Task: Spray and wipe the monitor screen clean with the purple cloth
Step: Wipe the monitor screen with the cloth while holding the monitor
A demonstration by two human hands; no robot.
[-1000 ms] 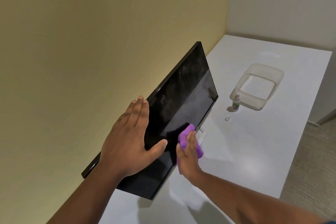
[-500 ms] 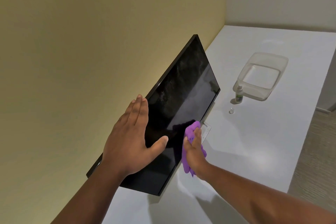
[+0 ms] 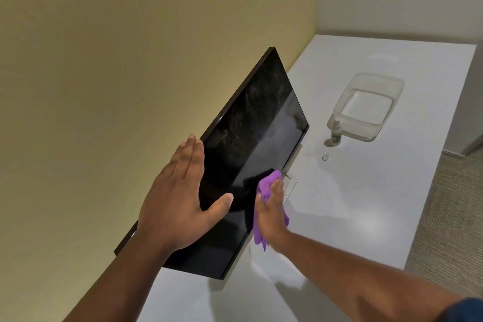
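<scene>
A black monitor (image 3: 251,125) stands on the white desk against the yellow wall, its screen speckled with fine droplets in the upper half. My left hand (image 3: 180,198) lies flat over the monitor's top edge, fingers together, thumb on the screen. My right hand (image 3: 270,213) presses the purple cloth (image 3: 269,185) against the lower part of the screen near the bottom bezel. The cloth bunches above my fingers and hangs below my palm. A small spray bottle (image 3: 335,133) stands upright on the desk to the right of the monitor.
A clear plastic tub (image 3: 392,86) sits just behind the spray bottle. A small clear cap (image 3: 325,157) lies on the white desk (image 3: 366,204) in front of the bottle. The monitor's stand base (image 3: 290,183) shows beside the cloth. Carpet lies beyond the desk's right edge.
My right hand and the cloth slid slightly along the lower part of the screen toward the far end. My left hand kept its hold on the top edge. The view shifted a little.
</scene>
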